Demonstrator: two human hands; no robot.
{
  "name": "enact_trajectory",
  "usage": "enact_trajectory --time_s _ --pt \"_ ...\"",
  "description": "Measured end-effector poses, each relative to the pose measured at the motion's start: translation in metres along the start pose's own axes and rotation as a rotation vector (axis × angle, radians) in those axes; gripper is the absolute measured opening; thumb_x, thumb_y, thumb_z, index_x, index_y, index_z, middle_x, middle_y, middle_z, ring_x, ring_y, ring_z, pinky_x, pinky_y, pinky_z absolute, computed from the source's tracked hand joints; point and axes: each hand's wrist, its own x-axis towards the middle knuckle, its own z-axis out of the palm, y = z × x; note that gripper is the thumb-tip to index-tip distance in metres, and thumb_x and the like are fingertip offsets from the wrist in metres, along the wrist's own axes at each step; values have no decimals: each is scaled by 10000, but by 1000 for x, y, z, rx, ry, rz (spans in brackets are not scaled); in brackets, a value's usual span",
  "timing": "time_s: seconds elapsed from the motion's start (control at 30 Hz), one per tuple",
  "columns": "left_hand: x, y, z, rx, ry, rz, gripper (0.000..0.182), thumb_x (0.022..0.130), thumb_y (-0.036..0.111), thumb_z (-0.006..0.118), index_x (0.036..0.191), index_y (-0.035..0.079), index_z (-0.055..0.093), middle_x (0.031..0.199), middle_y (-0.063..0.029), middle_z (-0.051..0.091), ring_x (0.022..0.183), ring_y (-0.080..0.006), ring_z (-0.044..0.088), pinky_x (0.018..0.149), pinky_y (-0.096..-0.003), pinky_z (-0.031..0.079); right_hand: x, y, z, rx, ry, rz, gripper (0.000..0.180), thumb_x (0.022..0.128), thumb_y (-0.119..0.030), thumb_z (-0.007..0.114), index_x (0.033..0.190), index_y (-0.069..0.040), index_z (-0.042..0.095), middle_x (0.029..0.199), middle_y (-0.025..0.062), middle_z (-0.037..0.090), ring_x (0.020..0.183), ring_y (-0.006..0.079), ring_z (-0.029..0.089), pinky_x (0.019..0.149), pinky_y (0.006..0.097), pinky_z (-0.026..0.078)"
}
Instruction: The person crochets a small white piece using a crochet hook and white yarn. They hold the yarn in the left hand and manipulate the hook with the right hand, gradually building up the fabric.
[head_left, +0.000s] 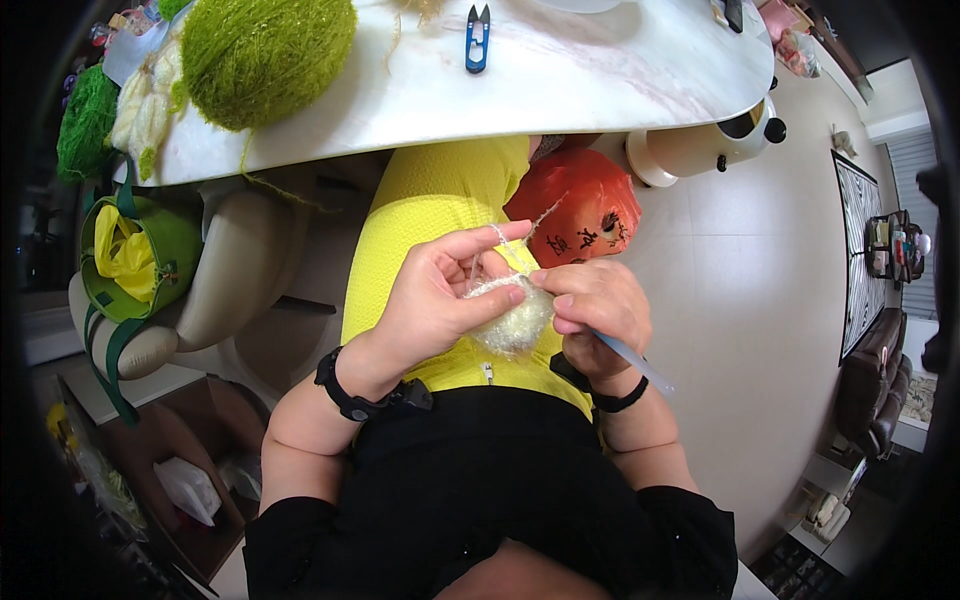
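Above my lap, my left hand (450, 285) pinches a small round piece of fuzzy cream crochet work (517, 322) between thumb and fingers. A strand of pale fuzzy yarn (546, 216) passes over its raised index finger. My right hand (604, 304) grips a crochet hook (634, 361) with a pale bluish handle, which sticks out below the palm. The hook's tip is hidden at the upper edge of the work, where the fingertips of both hands come close together.
Blue thread snips (475, 45) and a large olive-green yarn ball (268, 60) lie on the marble-patterned table (570, 97). A red plastic bag (577, 206) stands beyond my knees. At left, a green tote bag (176, 247) rests on a beige chair (244, 255).
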Motion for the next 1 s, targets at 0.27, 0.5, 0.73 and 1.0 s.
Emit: enact_trajectory --time_s 0.27,0.5,0.73,1.0 --pt "-1 3 1 107 13 37 539 849 -49 661 1362 -38 495 828 18 617 766 -26 559 714 -187 457 -7 2 3 238 96 151 137 887 -182 658 953 -83 590 882 110 723 718 238 689 606 318 472" --pt "-2 3 2 102 8 61 531 850 -48 660 1357 -36 502 824 19 612 762 -26 553 707 -185 455 -7 1 2 253 83 163 122 900 -193 651 934 -92 592 882 107 727 714 235 689 611 322 476" --pt "-2 2 3 121 24 52 526 849 -49 655 1353 -38 506 824 21 610 758 -22 548 708 -184 456 -4 0 -1 130 8 88 134 896 -193 652 948 -104 568 879 98 721 722 234 679 613 318 477" --pt "-3 -2 6 180 79 135 517 843 -54 663 1336 -65 510 828 20 610 760 -35 554 707 -181 448 -1 -8 -4 -108 -130 -47 192 797 -152 698 964 -143 606 1007 72 688 799 189 661 633 301 484"
